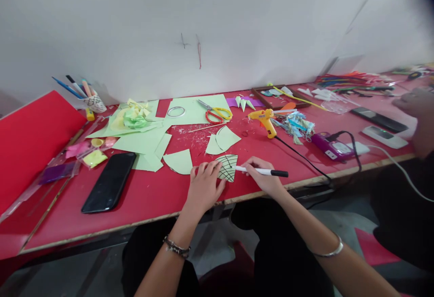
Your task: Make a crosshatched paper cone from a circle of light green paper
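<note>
In my right hand (262,177) is a white marker (259,170) with a black end, its tip on a small light-green paper piece (226,170). Curved and straight black lines cross that piece in a grid. My left hand (205,181) lies with fingers apart over its left edge, pressing it to the red table (149,202). Just left is a plain fan-shaped paper piece (179,161). Behind my hands, two more curved paper pieces (226,139) overlap, with dark lines along their edges.
Scissors (217,112) and a yellow glue gun (266,120) lie farther back. A black phone (110,181) is at left, near paper sheets (144,141) and a pen cup (95,102). A purple power strip (332,145) with cables sits at right, near another person's hand (415,107).
</note>
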A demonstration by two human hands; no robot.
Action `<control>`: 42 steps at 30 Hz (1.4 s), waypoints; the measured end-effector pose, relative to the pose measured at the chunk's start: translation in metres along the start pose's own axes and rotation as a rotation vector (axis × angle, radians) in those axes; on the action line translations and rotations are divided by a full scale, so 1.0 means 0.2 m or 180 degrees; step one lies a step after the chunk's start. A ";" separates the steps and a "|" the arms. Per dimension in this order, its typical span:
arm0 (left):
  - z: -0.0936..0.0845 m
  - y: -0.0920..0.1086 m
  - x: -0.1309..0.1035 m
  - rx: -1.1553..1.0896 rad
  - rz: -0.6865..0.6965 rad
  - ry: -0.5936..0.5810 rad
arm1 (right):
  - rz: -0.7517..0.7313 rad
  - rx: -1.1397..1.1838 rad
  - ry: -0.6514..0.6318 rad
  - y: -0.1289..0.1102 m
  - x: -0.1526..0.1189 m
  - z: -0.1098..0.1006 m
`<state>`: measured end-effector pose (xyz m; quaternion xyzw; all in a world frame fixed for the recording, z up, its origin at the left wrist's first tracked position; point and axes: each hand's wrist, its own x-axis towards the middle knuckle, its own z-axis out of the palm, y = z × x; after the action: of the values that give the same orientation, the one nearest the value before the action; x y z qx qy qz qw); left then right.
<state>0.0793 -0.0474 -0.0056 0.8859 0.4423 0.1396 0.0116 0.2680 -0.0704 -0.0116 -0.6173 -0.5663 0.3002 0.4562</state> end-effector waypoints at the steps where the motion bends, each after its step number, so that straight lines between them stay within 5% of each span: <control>1: 0.00 0.00 0.00 -0.0002 0.0008 0.0006 | 0.0011 0.0026 -0.0022 0.00 -0.01 0.00; 13: 0.00 0.00 0.00 -0.0024 0.0046 0.0023 | 0.0379 0.0623 -0.0316 -0.01 -0.03 -0.05; 16: 0.00 0.00 0.00 -0.0039 0.0051 0.0019 | 0.0383 0.0828 -0.0129 0.00 0.01 -0.05; 22: 0.00 0.00 0.00 0.0003 0.0051 0.0067 | 0.0105 0.0539 0.0246 0.02 0.12 -0.02; 42: 0.00 -0.01 0.00 0.0049 0.0076 0.0048 | 0.0020 0.0285 0.0135 0.04 0.12 -0.02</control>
<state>0.0780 -0.0473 -0.0052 0.8900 0.4329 0.1430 -0.0002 0.2794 -0.0464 -0.0142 -0.6043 -0.5405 0.3136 0.4944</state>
